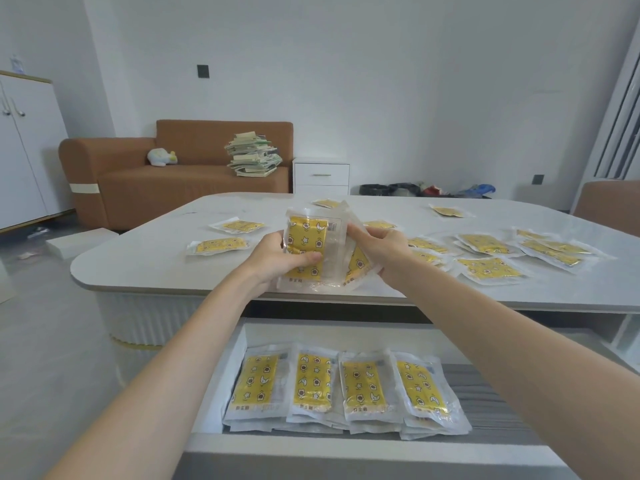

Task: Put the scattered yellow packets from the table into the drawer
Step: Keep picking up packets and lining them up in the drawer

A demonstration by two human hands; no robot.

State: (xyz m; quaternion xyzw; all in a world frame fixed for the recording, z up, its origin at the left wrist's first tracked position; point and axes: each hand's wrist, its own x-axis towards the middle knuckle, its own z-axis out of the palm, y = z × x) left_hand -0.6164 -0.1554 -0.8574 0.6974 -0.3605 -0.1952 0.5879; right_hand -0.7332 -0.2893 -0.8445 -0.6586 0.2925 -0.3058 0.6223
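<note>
A small stack of yellow star-printed packets in clear plastic [308, 251] is gripped between the left hand [277, 259] and right hand [381, 249] above the white table's edge [166, 282]. Light, floppy, slippery wrappers, it seems; best pinched at the sealed borders before the open white drawer [221, 372].

Packets [309, 251] I'm holding: yellow with white stars, moons, brown-centred flowers, clear wrap. Same print on 4 drawer packets [341, 382]. Table [145, 258] white. Sofa [173, 168] at 11 o'clock orange-brown.
</note>
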